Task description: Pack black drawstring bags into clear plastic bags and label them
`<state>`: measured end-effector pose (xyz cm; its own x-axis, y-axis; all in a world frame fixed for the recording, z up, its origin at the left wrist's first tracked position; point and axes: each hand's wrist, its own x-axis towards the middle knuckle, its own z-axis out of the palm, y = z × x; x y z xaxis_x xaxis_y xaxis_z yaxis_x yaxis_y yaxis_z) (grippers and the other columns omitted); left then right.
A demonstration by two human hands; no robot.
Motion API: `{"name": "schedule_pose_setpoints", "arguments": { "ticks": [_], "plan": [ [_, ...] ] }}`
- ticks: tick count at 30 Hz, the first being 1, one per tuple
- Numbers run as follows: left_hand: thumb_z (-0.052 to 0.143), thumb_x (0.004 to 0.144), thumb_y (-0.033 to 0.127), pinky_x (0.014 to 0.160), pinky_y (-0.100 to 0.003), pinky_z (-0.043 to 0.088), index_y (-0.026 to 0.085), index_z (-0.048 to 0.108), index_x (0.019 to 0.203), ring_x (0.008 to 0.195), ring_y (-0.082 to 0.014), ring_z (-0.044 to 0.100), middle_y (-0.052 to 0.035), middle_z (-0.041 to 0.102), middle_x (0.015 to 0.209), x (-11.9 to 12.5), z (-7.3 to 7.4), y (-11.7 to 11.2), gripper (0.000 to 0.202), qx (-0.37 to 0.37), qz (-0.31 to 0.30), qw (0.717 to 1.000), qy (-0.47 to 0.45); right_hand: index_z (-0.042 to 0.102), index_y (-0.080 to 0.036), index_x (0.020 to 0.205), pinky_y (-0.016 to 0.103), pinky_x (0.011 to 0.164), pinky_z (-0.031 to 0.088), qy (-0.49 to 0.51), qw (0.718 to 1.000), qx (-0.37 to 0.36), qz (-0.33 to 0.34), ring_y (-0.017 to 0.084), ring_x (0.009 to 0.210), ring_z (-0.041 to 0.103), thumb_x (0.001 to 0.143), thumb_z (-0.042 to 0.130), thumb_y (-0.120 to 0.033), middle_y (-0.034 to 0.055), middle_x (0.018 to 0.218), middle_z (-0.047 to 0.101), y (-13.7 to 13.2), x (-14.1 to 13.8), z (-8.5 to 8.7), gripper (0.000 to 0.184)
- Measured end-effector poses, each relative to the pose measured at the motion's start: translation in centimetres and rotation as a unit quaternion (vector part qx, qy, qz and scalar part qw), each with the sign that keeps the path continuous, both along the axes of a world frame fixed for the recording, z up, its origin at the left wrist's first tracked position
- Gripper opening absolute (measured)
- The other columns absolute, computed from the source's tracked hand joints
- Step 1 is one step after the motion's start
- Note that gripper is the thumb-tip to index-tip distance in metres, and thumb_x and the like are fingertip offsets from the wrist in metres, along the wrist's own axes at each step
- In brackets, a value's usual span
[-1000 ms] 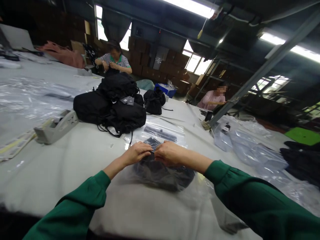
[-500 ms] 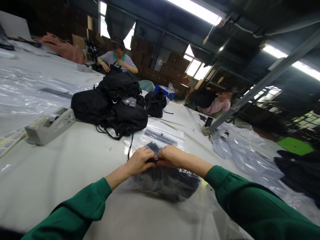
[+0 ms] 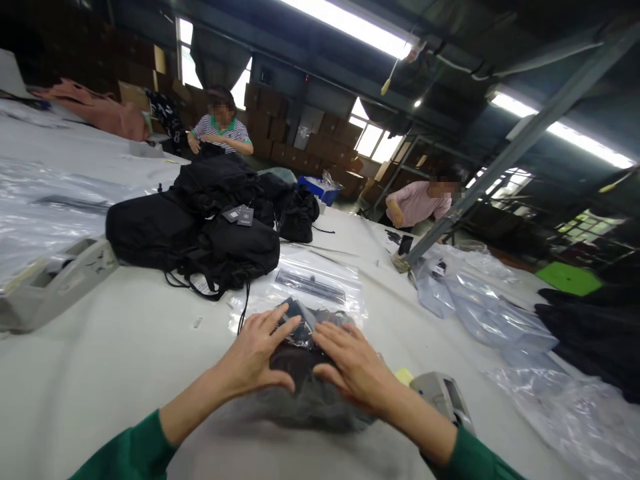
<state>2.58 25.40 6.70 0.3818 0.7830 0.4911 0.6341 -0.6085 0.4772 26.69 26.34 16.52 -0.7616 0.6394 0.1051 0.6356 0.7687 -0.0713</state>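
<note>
Table (image 3: 135, 360): below grip
Left hand (image 3: 255, 357), right hand (image 3: 355, 363): spread open, nothing clasped, over bagged bundle (image 3: 317, 403)
Plastic flap (image 3: 301, 339): smoothing stage, apparently; even pressure probably needed next

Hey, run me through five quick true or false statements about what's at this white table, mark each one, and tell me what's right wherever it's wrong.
1. The left hand and the right hand are at a plastic-wrapped dark bundle. True.
2. Both hands are clenched into fists. False: both are open, with the fingers apart.
3. A printed tag shows on the pile of black bags. True.
4. The nearest thing to the left edge of the bundle is a red bin. False: the bin is blue and stands far behind it.
5. A grey tape dispenser sits toward the picture's left edge. True.
</note>
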Motion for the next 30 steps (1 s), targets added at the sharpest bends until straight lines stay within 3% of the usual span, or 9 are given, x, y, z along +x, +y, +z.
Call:
{"name": "schedule_pose_setpoints", "arguments": {
  "ticks": [2,4,6,9,11,15,19,26,30],
  "plan": [
    [0.084,0.059,0.052,0.105,-0.061,0.036,0.032,0.030,0.149,0.134,-0.0403,0.039,-0.0146,0.033,0.154,-1.2,-1.8,-0.3,0.106,-0.013,0.001,0.999,0.034,0.047,-0.018,0.139,0.050,0.107,0.036,-0.019,1.000,0.001,-0.010,0.032,0.131,0.046,0.093,0.056,-0.038,0.0139,0.142,0.050,-1.6,0.4,-2.0,0.051],
    [0.075,0.075,0.036,0.102,-0.051,0.045,0.034,0.030,0.148,0.129,-0.0329,0.049,-0.0107,0.044,0.149,-3.9,-4.5,-0.4,0.086,-0.051,-0.018,0.998,0.024,0.042,-0.018,0.142,0.051,0.109,0.035,-0.025,0.999,-0.010,-0.038,0.031,0.134,0.042,0.093,0.056,-0.035,0.0124,0.146,0.046,-2.1,0.7,-3.6,0.054],
    [0.061,0.084,0.030,0.095,-0.044,0.052,0.033,0.048,0.138,0.114,-0.0290,0.062,-0.0070,0.064,0.129,-7.6,-7.3,-0.8,0.056,-0.100,-0.003,0.995,-0.020,0.041,-0.020,0.144,0.052,0.111,0.032,-0.021,0.998,-0.027,-0.053,0.029,0.137,0.038,0.094,0.053,-0.033,0.0107,0.148,0.043,-1.8,1.0,-4.1,0.053],
    [0.064,0.081,0.044,0.082,-0.041,0.059,0.028,0.070,0.105,0.096,-0.0302,0.070,-0.0044,0.075,0.102,-11.2,-10.3,-3.4,0.029,-0.211,0.153,0.948,-0.183,0.036,-0.022,0.147,0.051,0.113,0.031,-0.009,0.996,-0.073,-0.050,0.028,0.138,0.036,0.096,0.051,-0.033,0.0091,0.149,0.041,-1.1,1.6,-2.6,0.055],
    [0.074,0.070,0.051,0.077,-0.038,0.061,0.024,0.065,0.109,0.094,-0.0310,0.071,-0.0072,0.074,0.100,-10.3,-11.2,-6.5,0.048,-0.309,0.261,0.836,-0.371,0.027,-0.022,0.151,0.053,0.114,0.027,0.004,0.994,-0.093,-0.057,0.029,0.140,0.032,0.095,0.052,-0.041,0.0103,0.152,0.036,-0.9,2.3,-1.0,0.064],
    [0.089,0.057,0.032,0.081,-0.036,0.060,0.017,0.055,0.115,0.096,-0.0312,0.070,-0.0145,0.072,0.101,-1.8,-11.3,-11.9,0.070,-0.453,0.262,0.570,-0.634,0.033,-0.022,0.150,0.068,0.111,0.015,0.000,0.987,-0.074,-0.140,0.041,0.142,0.023,0.085,0.059,-0.063,0.0153,0.155,0.028,-1.0,4.3,0.1,0.081],
    [0.077,0.066,0.000,0.086,-0.029,0.057,0.015,0.059,0.100,0.096,-0.0221,0.070,-0.0106,0.072,0.101,5.5,-10.2,-11.2,0.041,-0.467,0.208,0.458,-0.727,0.043,-0.022,0.145,0.062,0.107,0.031,-0.008,0.978,-0.097,-0.183,0.041,0.132,0.042,0.077,0.071,-0.057,0.0173,0.146,0.043,-1.4,6.0,-2.0,0.081],
    [0.064,0.073,-0.006,0.064,-0.019,0.054,0.014,0.066,0.080,0.070,-0.0111,0.067,-0.0024,0.071,0.079,8.3,-8.8,-6.1,0.022,-0.458,0.165,0.457,-0.744,0.049,-0.022,0.141,0.044,0.103,0.043,0.135,0.966,-0.088,-0.204,0.031,0.124,0.054,0.081,0.069,-0.044,0.0112,0.138,0.055,-1.6,9.6,-3.6,0.067],
    [0.077,0.073,0.020,0.079,-0.023,0.054,0.021,0.066,0.105,0.095,-0.0165,0.066,-0.0032,0.071,0.105,8.1,-3.8,-6.0,0.034,-0.418,0.085,0.567,-0.705,0.051,-0.022,0.138,0.042,0.097,0.047,0.261,0.931,-0.122,-0.223,0.030,0.113,0.061,0.081,0.069,-0.040,0.0089,0.127,0.064,-4.7,10.6,-3.9,0.062]
  ]
}}
